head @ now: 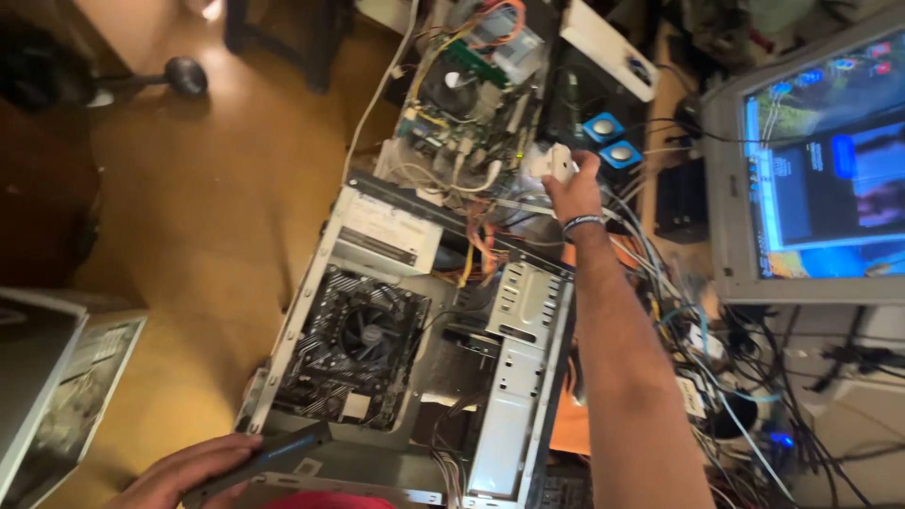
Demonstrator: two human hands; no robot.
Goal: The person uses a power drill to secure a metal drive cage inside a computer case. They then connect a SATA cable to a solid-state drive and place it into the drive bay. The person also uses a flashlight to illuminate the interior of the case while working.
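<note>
While your right hand (571, 191) was closed around a small white object (554, 162) up past the open computer case (528, 377), near two blue speakers (611, 139), your left hand (189, 471) gripped a dark flat drive (273, 455) at the case's near edge, monitor (811, 170) off right.

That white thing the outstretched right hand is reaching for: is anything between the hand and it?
No. The right hand already grips the small white object, so nothing lies between them. The arm stretches over the open computer case, with loose cables beside it. The left hand holds a dark flat drive.
</note>
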